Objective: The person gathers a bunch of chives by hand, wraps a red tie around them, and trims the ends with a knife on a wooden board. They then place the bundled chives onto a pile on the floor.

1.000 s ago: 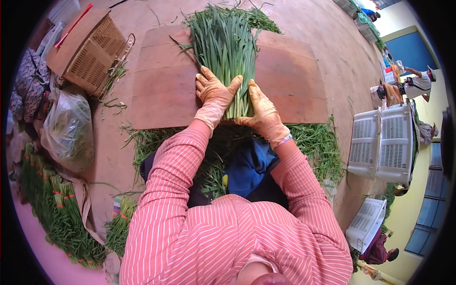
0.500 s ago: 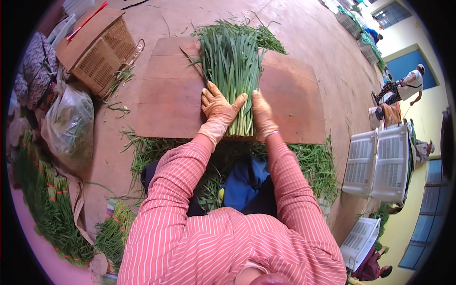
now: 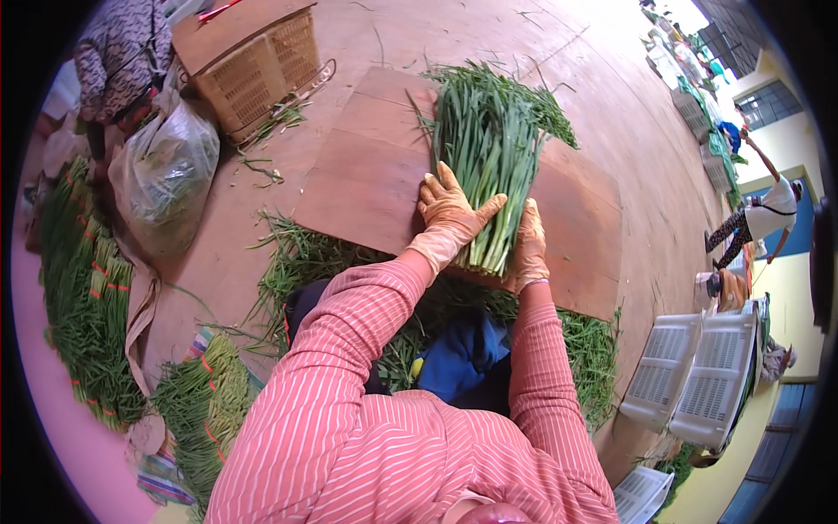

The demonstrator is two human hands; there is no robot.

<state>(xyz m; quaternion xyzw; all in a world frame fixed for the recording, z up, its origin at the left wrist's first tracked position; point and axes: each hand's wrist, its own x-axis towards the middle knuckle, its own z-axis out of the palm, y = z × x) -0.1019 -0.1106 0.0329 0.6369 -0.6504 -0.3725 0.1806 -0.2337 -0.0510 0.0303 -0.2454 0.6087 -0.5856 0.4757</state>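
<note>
A thick bunch of garlic chives [image 3: 489, 148] lies on a brown board [image 3: 367, 166], green leaves pointing away and pale stalk ends toward me. My left hand [image 3: 449, 216], in a tan glove, rests against the bunch's left side. Its fingers are spread and its thumb reaches across the lower stalks. On the other side my right hand [image 3: 529, 244], gloved too, presses along the stalks with fingers stretched out, partly hidden by its own edge-on angle. The bunch sits between the two palms.
Loose green leaves [image 3: 305, 262] litter the floor around the board. Tied bundles [image 3: 96, 288] lie at left, near a clear plastic bag [image 3: 166, 175] and a brown crate [image 3: 262, 74]. White crates [image 3: 716, 375] stand at right. One person [image 3: 772, 214] stands beyond them; another [image 3: 113, 61] is at far left.
The whole view has turned, so the board and bunch appear farther right and tilted. Both hands stay at the bunch's sides. The person at right has raised an arm.
</note>
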